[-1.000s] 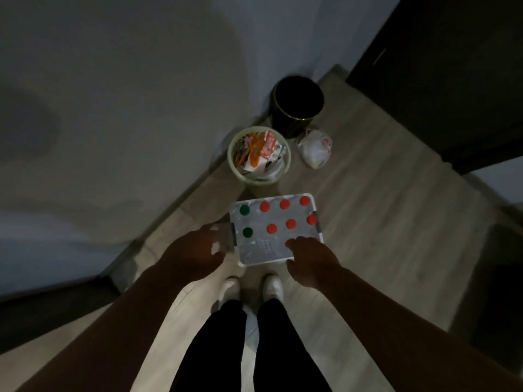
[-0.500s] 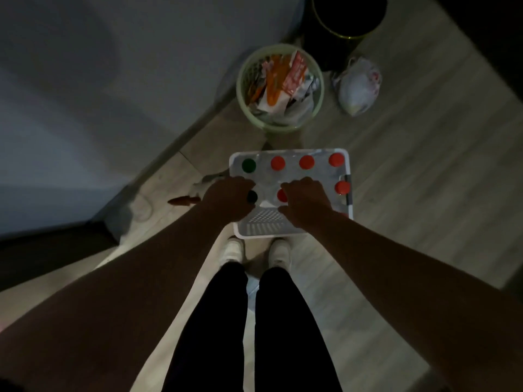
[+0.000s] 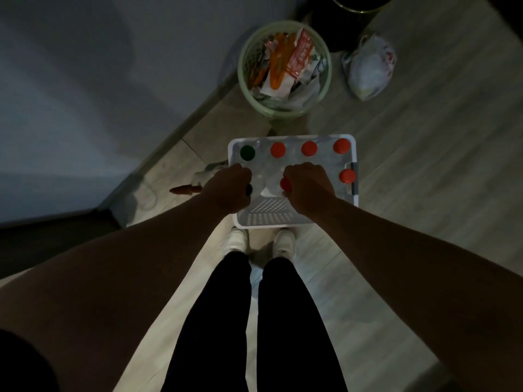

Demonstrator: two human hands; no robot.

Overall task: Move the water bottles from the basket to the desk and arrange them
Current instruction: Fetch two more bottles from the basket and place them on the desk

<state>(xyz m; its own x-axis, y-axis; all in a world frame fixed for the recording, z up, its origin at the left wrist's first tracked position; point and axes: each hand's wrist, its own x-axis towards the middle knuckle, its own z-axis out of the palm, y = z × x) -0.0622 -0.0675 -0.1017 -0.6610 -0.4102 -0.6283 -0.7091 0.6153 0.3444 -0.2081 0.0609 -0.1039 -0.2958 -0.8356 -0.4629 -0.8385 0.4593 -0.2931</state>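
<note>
Head view, dim light, looking straight down.

- The white basket [image 3: 268, 217] sits on the wooden floor [image 3: 424, 165] at frame centre, just above the person's white shoes [image 3: 237, 239]. No bench is in view.
- Bottles stand upright in it. The upper row shows a green cap [image 3: 247, 152] and three red caps [image 3: 309, 147]. Another red cap [image 3: 347, 176] stands at the basket's right wall.
- The left hand [image 3: 227, 188] has its fingers curled round the dark-capped bottle [image 3: 249, 189], whose cap peeks out at the thumb side.
- The right hand [image 3: 308, 185] is likewise curled round the red-capped bottle [image 3: 285, 183]. Whatever lies under its knuckles is hidden.
- The near strip of the basket's perforated bottom is bare.
- Upper frame: a pale green waste bin [image 3: 244, 80] full of wrappers, a black bin [image 3: 359, 4] and a white plastic bag [image 3: 368, 69]. An orange object [image 3: 184, 190] lies on the floor to the left; I cannot identify it.

Change: a second ago both hands hung loose above the basket's near rim, touching nothing. Half a second ago they had dropped onto the lower row. They sit in the same spot now, with the camera closer. Both bottles remain seated among the others.

Reading: the reach is done and two grips look set, one bottle per hand. The lift has not begun. Nothing has left the basket, so the task is at its start.
</note>
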